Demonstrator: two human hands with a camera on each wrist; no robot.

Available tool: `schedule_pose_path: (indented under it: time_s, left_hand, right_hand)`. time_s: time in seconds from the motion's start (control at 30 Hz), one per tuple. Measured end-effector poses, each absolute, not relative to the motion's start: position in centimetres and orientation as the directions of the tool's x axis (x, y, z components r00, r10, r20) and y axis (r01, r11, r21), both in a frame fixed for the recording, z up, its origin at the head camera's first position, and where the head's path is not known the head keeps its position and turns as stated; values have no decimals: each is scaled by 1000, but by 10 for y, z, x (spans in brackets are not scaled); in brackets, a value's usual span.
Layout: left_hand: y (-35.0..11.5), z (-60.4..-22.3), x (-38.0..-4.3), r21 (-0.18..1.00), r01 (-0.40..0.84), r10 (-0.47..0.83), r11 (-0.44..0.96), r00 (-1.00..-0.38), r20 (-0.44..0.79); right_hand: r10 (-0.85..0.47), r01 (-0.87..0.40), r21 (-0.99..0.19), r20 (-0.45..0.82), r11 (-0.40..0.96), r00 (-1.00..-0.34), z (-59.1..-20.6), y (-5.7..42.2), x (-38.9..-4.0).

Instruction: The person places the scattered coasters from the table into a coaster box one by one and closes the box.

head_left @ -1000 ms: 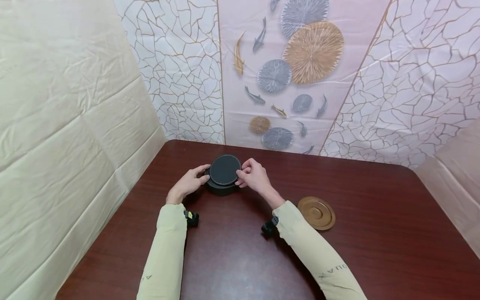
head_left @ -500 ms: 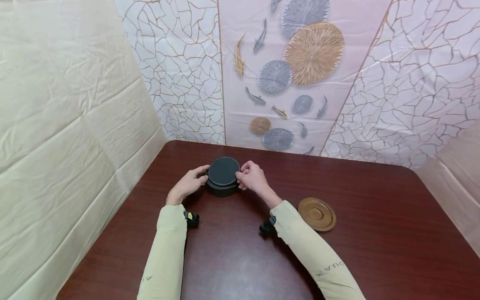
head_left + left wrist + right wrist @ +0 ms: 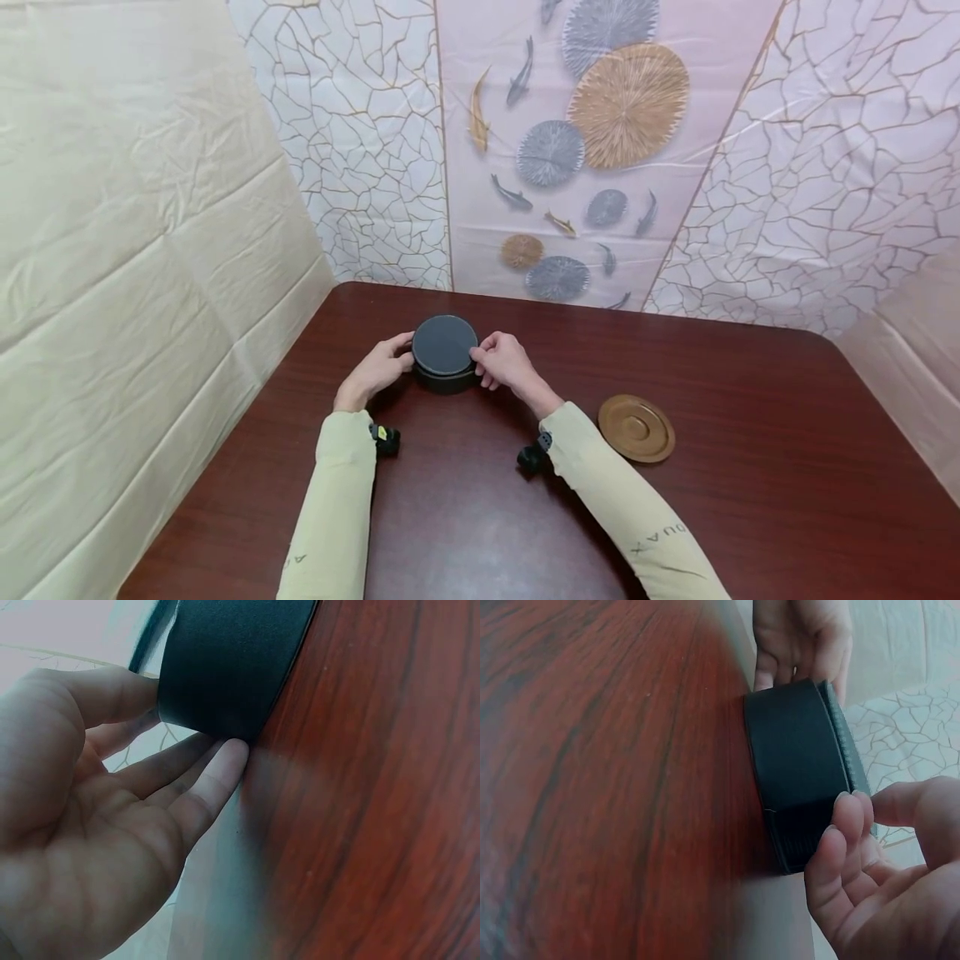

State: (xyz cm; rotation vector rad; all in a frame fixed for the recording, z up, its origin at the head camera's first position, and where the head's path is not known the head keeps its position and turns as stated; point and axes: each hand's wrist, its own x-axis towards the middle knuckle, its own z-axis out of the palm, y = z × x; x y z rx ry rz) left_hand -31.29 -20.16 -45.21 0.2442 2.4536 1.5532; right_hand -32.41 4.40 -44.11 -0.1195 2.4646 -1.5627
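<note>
A low round black holder [image 3: 444, 384] with a smooth leather-like wall stands on the table. Over its top lies a round black coaster [image 3: 444, 343] with stitching along its edge, tilted slightly in the right wrist view. My left hand [image 3: 380, 369] holds the holder's left side, thumb near the upper rim and fingertips low on the wall [image 3: 232, 667]. With thumb and forefinger my right hand [image 3: 504, 362] pinches the coaster's right edge, while its other fingertips sit close against the holder's wall [image 3: 795, 742].
A brown round dish-like disc [image 3: 636, 428] with a ringed centre lies on the dark red wooden table [image 3: 787, 433], right of my right forearm. Behind the table hangs a patterned cloth [image 3: 555, 192], and a cream cloth wall [image 3: 150, 250] runs along the left.
The coaster has shifted left and a little toward me, now lying more squarely over the holder. My right hand has moved slightly down with it; the left hand stays at the holder.
</note>
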Motion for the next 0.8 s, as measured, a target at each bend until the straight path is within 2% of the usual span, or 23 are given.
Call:
schedule_pose_path:
  time_s: [0.17, 0.53, 0.8]
  left_hand:
    - [-200, -452, -316, 900, 27, 254, 434, -962, -94]
    - [-203, -454, -314, 920, 22, 257, 392, -963, -87]
    - [-204, -455, -313, 918, 14, 257, 397, -961, -97]
  right_hand:
    - [-165, 94, -902, -179, 422, -970, -436, 48, -325]
    - [-206, 115, -861, -245, 496, -947, -437, 45, -327]
    - [-248, 70, -862, -221, 502, -943, -441, 46, -325]
